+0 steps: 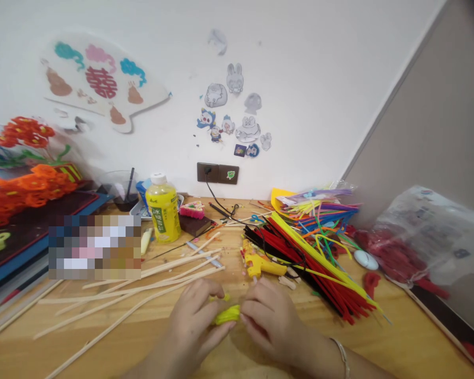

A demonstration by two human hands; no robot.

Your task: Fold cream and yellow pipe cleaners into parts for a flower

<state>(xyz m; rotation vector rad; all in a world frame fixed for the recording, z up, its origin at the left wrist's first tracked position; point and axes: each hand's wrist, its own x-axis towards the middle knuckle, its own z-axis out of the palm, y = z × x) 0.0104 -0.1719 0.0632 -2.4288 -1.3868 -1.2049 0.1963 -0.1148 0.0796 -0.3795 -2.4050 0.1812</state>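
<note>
A small bundle of bent yellow pipe cleaner (pixel 227 315) is held low over the near middle of the table. My left hand (pixel 195 316) is closed on it, thumb below and fingers above. At its right end, the fingertips of my right hand (pixel 270 318) are pinched together against the yellow pipe cleaner. The fingers partly cover the piece, so its full shape is hidden. Just beyond my right hand lies a yellow glue gun (pixel 263 263). Beside it is a thick bundle of red, black and yellow pipe cleaners (pixel 312 268).
Pale wooden sticks (pixel 142 292) spread across the left of the table (pixel 142 345). A yellow drink bottle (pixel 164 210) stands behind them. Orange pipe-cleaner flowers (pixel 31 189) are at far left. A white computer mouse (pixel 365 259) and a plastic bag (pixel 430 237) lie to the right.
</note>
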